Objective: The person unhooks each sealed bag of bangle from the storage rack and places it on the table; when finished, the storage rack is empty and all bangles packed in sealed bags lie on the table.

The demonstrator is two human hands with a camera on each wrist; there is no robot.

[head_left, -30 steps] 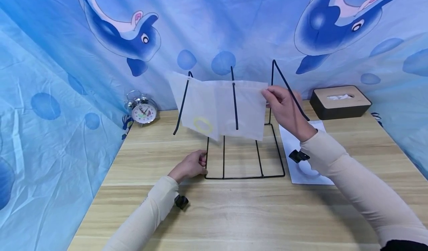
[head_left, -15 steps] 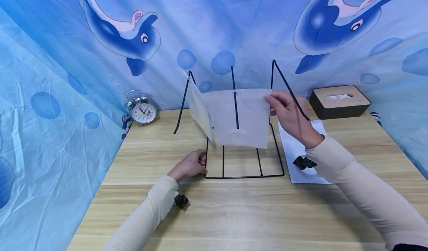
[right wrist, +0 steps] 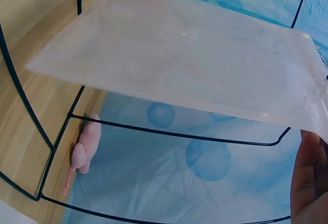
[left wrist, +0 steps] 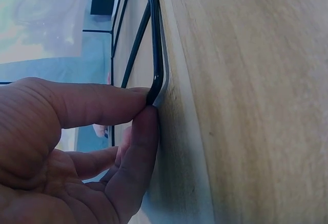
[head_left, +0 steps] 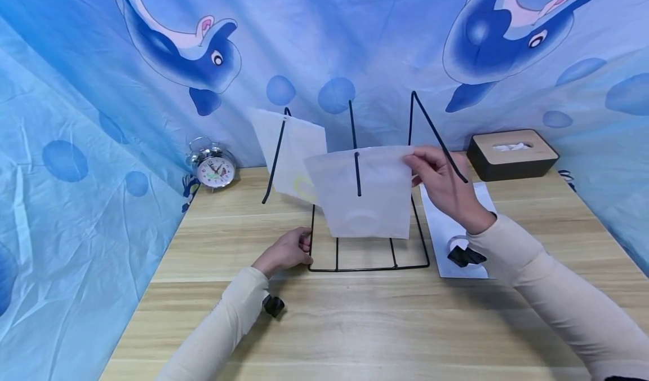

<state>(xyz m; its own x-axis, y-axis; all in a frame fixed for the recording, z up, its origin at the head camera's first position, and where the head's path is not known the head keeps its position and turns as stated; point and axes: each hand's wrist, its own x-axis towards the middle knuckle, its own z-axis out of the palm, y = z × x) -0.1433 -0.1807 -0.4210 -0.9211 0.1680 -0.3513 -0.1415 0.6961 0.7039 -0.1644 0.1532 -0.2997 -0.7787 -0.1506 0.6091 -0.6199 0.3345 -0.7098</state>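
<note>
A black wire rack (head_left: 365, 270) stands on the table, with upright hooks rising at its back. My left hand (head_left: 286, 251) pinches its front left corner; the left wrist view shows thumb and finger on the bent wire (left wrist: 157, 44). A frosted translucent bag (head_left: 365, 206) hangs on the middle prong by its top edge. My right hand (head_left: 446, 181) pinches that bag's upper right corner. Another frosted bag (head_left: 294, 150), with a yellow ring mark low on it, hangs from the left prong. The right prong (head_left: 440, 136) passes in front of my right hand.
A white sheet (head_left: 448, 223) lies right of the rack, partly under my right forearm. A tissue box (head_left: 512, 158) stands at the back right, an alarm clock (head_left: 215, 171) at the back left. A pink plush toy (right wrist: 87, 147) shows in the right wrist view.
The right hand has drawn the bag forward and down along the middle prong. The left-prong bag swung nearly edge-on, then back, and now hangs apart from it. The left hand stays put.
</note>
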